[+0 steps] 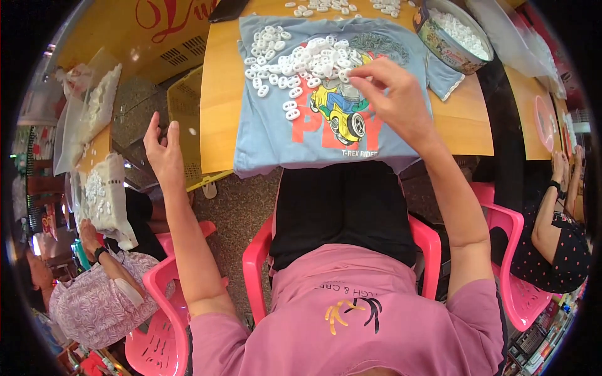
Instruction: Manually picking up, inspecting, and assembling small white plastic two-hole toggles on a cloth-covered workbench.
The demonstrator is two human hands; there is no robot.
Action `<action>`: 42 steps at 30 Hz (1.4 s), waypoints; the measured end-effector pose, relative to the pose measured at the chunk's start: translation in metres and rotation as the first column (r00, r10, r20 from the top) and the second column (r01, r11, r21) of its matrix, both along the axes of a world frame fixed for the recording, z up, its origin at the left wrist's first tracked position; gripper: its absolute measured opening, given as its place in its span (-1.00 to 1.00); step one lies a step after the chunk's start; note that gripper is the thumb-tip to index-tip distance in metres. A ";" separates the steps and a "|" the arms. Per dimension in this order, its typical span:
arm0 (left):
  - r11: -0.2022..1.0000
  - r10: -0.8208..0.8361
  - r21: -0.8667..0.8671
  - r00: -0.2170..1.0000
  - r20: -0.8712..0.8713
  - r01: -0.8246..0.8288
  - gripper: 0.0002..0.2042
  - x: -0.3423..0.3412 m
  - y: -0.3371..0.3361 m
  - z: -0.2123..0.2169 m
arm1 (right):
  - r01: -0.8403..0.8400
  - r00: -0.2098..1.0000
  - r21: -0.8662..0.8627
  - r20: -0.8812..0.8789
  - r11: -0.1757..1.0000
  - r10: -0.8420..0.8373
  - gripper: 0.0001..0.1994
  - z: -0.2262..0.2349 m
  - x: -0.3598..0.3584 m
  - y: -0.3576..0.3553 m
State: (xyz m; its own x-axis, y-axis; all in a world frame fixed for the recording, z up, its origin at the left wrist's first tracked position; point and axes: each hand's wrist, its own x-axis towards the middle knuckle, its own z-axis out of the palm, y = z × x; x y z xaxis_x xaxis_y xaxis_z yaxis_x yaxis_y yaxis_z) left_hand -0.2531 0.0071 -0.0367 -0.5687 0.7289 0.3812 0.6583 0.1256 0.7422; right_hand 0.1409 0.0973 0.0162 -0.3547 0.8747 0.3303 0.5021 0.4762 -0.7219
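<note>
A heap of small white oval plastic pieces with two holes (323, 57) lies on a blue printed T-shirt (263, 141) spread over the wooden table. Over the heap's right edge my right hand (398, 103) is closed, thumb and forefinger pinching one white oval piece (344, 75) at their tips. My left hand (164, 150) hangs past the table's left edge with fingers apart and nothing in it. Just right of it is a small blurred white thing (192, 131), seemingly in the air. Several single pieces (293, 104) lie loose on the shirt, left of the print.
A round tin (453, 39) full of white pieces stands at the back right. More pieces (323, 6) lie along the far edge. A yellow crate (185, 100) is below the table's left side. People sit at work on both sides, near pink chairs (511, 263).
</note>
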 end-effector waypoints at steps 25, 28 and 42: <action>0.833 -0.512 0.262 0.497 0.701 0.487 -0.78 0.206 0.003 0.043 | -0.091 0.995 -0.310 -0.061 0.946 0.075 -0.74 0.011 -0.036 0.012; 0.836 -0.514 0.322 0.427 0.744 0.444 -0.79 0.215 0.010 0.045 | -0.233 0.953 -0.474 -0.286 0.849 0.102 -0.74 0.016 -0.025 -0.007; 0.814 -0.509 0.290 0.377 0.774 0.503 -0.86 0.246 0.002 0.036 | -0.166 0.971 -0.225 -0.209 0.960 0.119 -0.84 0.005 0.009 -0.039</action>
